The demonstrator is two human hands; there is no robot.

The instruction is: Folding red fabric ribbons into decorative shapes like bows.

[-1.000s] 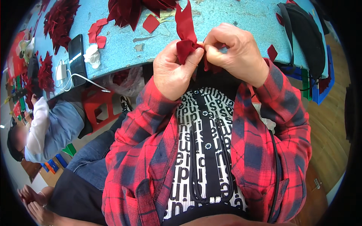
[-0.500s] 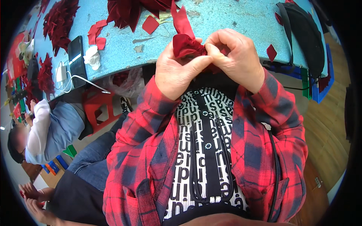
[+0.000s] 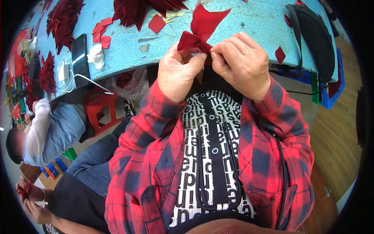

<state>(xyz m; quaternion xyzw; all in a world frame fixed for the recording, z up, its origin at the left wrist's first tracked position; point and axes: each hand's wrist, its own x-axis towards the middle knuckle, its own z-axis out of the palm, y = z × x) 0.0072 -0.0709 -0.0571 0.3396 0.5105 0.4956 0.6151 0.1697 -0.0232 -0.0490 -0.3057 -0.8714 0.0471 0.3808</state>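
We've got the red folded fabric piece (image 3: 200,33) pinched between both hands — left hand (image 3: 180,72) and right hand (image 3: 242,64), tight grip — up off the blue tabletop (image 3: 241,19) so the fold holds.

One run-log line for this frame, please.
left hand: pinching red fabric piece | right hand: pinching same piece | position: over blue table edge | nearby: black phone

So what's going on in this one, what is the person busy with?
A person in a red plaid shirt holds a piece of red fabric pinched between the left hand and right hand, bunched at the middle so it fans out above a blue table. More red fabric pieces lie on the table, beside a phone. Another person sits to the left.
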